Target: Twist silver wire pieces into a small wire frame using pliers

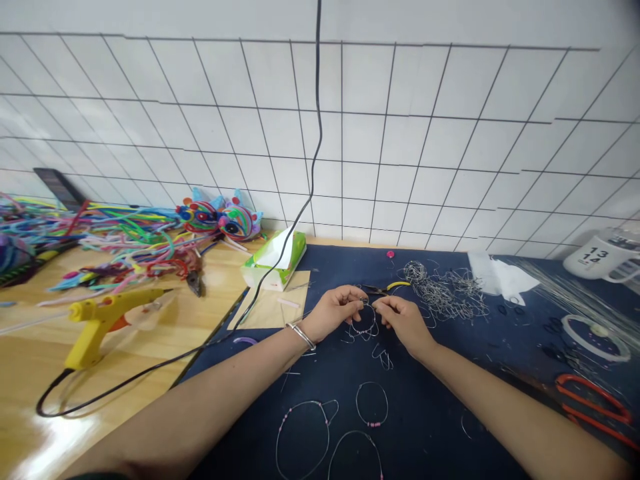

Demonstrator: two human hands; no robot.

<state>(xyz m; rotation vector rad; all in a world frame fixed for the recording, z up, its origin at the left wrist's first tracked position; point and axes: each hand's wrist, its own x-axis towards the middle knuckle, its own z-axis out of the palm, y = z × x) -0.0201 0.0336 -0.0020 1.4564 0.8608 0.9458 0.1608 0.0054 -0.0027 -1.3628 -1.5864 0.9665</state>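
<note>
Both my hands meet over a dark blue mat [440,400] at the middle of the table. My left hand [334,312], with a silver bracelet on its wrist, pinches the top of a small wire ring [364,325]. My right hand [404,321] pinches the same wire ring from the right side. Fingers of both hands are closed on the thin wire. A small bent wire piece [383,357] lies just below my right hand. Three larger wire hoops with pink beads [371,404] lie on the mat nearer to me.
A tangle of loose wire [443,290] and yellow-handled pliers [387,288] lie behind my hands. A yellow glue gun [103,321] with a black cable, coloured pipe cleaners [115,237] and a tissue pack [275,260] sit left. Red scissors [593,400], a tape ring [595,337] and a white cup [603,257] sit right.
</note>
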